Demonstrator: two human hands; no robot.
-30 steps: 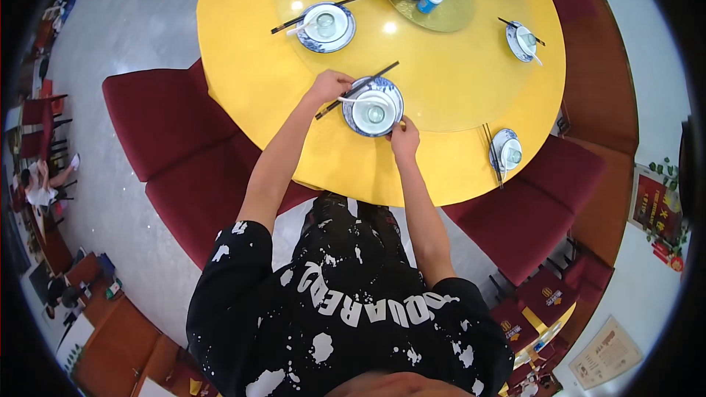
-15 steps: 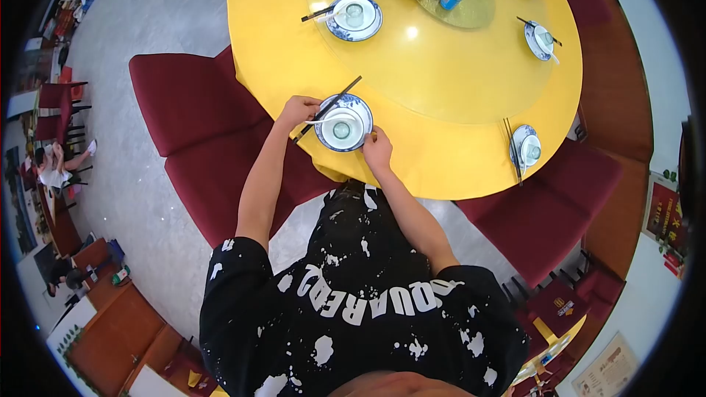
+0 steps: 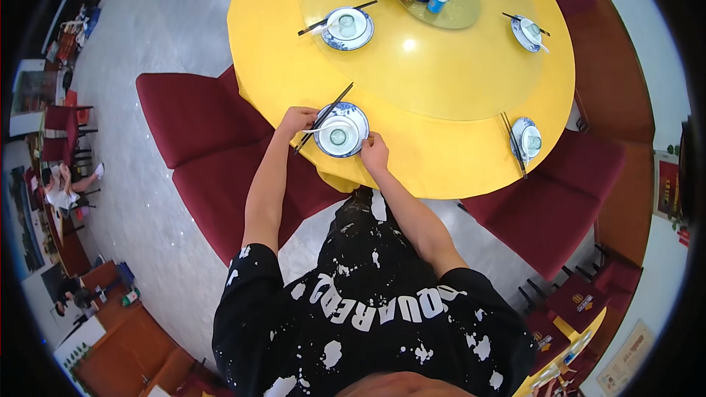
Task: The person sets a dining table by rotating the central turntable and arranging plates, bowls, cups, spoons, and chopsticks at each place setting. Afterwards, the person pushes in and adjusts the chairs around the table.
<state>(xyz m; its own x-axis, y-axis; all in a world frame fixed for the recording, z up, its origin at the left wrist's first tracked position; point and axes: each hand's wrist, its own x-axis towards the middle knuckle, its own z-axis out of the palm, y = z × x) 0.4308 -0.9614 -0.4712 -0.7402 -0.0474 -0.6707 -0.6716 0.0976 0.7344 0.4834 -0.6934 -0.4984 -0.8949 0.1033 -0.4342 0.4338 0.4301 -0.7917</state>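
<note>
A blue-and-white plate (image 3: 353, 112) lies near the front edge of the round table, with a white bowl (image 3: 352, 137) stacked on it. Inside the bowl sits a small clear glass (image 3: 337, 137), and a white spoon (image 3: 323, 129) rests across its left side. My left hand (image 3: 300, 119) is closed at the plate's left rim, close to the spoon handle and the black chopsticks (image 3: 340, 98), which slant over the rim. On the opposite side, my right hand (image 3: 375, 153) pinches the plate's lower right rim.
The yellow table (image 3: 426, 165) carries a glass turntable (image 3: 412, 88) with a can, a blue dish and a stove. Other place settings (image 3: 526, 140) stand around it. Maroon chairs (image 3: 191, 121) flank me on both sides. A seated person (image 3: 62, 185) is far left.
The view has shifted slightly, so the table and chairs sit a little differently in frame. Both hands stay at the plate's rim, and the setting looks almost unchanged.
</note>
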